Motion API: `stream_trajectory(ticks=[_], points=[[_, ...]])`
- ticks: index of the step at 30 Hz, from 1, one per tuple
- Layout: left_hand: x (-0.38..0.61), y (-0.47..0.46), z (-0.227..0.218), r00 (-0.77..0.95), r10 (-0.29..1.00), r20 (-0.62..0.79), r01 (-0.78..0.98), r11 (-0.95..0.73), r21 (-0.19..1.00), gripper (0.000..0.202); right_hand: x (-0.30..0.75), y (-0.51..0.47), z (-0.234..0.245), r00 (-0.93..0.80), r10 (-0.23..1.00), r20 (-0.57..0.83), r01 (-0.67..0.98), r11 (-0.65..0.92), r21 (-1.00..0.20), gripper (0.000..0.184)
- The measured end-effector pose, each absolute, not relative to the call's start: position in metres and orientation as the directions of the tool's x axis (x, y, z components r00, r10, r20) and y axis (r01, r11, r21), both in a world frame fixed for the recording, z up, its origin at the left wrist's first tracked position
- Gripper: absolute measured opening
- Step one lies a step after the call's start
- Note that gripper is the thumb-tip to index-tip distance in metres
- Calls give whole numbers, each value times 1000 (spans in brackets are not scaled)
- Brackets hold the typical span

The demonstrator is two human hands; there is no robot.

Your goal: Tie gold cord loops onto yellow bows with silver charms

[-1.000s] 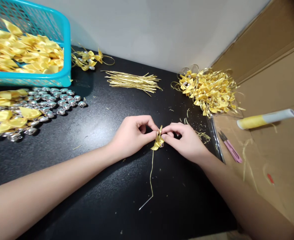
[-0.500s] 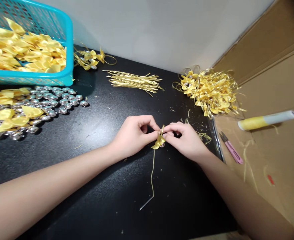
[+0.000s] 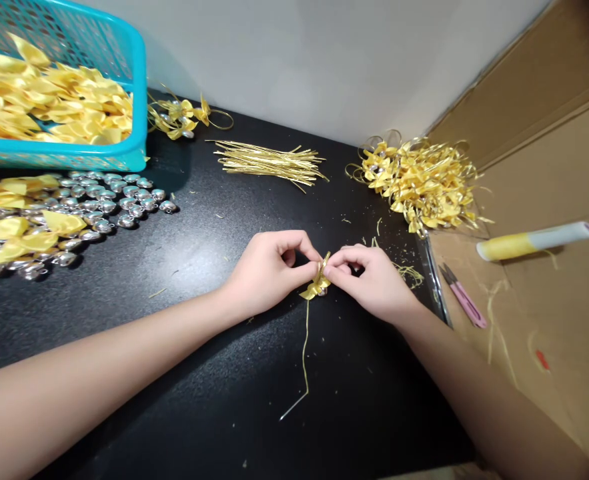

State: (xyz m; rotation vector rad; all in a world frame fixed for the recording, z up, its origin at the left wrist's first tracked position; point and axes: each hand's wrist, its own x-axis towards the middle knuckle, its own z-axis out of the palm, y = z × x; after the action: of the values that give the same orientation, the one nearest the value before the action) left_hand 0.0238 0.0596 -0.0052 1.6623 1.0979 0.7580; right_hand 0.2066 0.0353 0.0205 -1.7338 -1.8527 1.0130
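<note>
My left hand (image 3: 267, 270) and my right hand (image 3: 374, 283) meet over the middle of the black table (image 3: 214, 373), both pinched on a small yellow ribbon bow (image 3: 316, 285). A thin gold cord (image 3: 304, 353) hangs from the bow and trails toward me across the table. A small silver piece sits at the bow, mostly hidden by my fingers.
A teal basket (image 3: 129, 100) of yellow ribbon pieces stands far left, with silver beads (image 3: 99, 207) scattered before it. A bundle of gold cords (image 3: 269, 162) lies at the back, a heap of finished bows (image 3: 421, 180) back right. Pink snips (image 3: 464, 303) and a yellow-white tube (image 3: 534, 240) rest on cardboard.
The hands stay pinched on the bow with only slight finger movement. The view has shifted a little.
</note>
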Motion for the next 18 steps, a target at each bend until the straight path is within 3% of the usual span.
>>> stream_trajectory(ticks=[18], points=[[25, 60, -4, 351, 936, 1, 324, -123, 938, 5, 207, 28, 25, -182, 967, -178, 696, -1, -718, 18]])
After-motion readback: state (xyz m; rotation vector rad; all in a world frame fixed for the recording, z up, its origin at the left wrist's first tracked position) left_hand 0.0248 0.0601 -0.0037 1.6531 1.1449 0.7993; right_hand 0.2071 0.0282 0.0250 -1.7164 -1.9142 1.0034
